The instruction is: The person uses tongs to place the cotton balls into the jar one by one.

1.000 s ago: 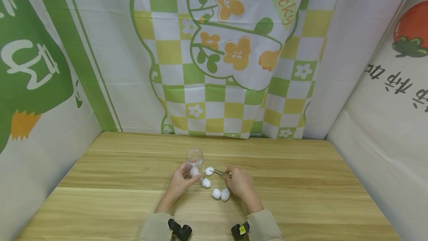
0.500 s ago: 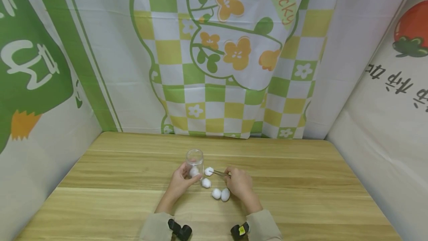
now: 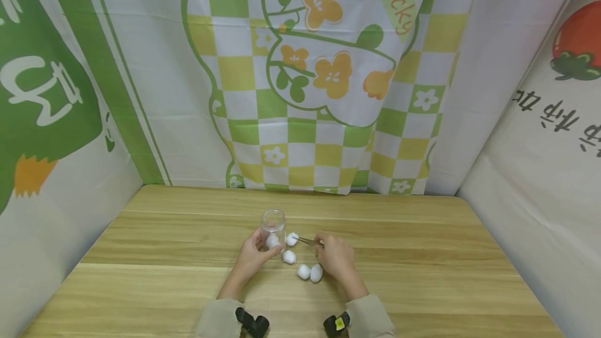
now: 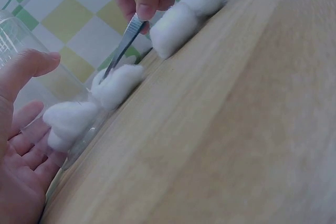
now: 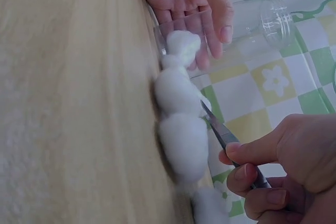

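My left hand (image 3: 251, 255) holds a clear jar (image 3: 273, 220) upright on the table, thumb on the near side and fingers round the far side. Its threaded mouth has no lid on it. One white cotton ball (image 3: 272, 240) lies inside, at the bottom. Between thumb and fingers my right hand (image 3: 337, 257) pinches metal tweezers (image 5: 223, 134), which point left. Their tips are at a cotton ball (image 3: 292, 239) just right of the jar; in the left wrist view the tips (image 4: 107, 72) overlap its top.
Another cotton ball (image 3: 289, 257) lies close to the jar's near right side. Two more, a cotton ball (image 3: 303, 272) and a greyer-looking one (image 3: 316, 273), sit side by side nearer the right wrist. A patterned curtain (image 3: 300, 155) hangs behind the wooden table (image 3: 422, 254).
The tweezers and the cotton ball at their tips have shifted slightly left, closer to the jar. The left hand and jar have stayed in place.
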`<state>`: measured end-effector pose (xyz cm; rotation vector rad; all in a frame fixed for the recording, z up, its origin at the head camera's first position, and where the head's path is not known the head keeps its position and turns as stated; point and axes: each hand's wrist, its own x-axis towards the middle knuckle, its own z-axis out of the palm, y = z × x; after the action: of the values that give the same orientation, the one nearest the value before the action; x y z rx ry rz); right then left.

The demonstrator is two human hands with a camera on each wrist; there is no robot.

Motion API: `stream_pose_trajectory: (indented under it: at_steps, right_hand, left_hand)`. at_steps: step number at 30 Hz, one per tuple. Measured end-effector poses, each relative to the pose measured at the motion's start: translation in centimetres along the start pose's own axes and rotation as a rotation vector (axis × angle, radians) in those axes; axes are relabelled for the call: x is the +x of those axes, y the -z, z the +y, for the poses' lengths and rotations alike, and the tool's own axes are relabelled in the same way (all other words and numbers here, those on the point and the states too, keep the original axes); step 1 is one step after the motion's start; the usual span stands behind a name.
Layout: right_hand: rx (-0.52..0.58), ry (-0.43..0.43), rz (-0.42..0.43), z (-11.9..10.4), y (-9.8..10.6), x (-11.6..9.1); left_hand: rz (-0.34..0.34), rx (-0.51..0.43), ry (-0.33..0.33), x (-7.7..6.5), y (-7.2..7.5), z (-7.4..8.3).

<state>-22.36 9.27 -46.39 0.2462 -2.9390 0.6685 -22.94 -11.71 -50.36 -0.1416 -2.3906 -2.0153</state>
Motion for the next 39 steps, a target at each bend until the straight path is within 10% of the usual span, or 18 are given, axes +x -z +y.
stream_pose_trajectory:
  at_steps: [39]
  right_hand:
    - [0.063, 0.040, 0.075, -0.1, 2.1, -0.1]
  left_hand:
    - [0.003, 0.021, 0.020, -0.3, 0.1, 0.3]
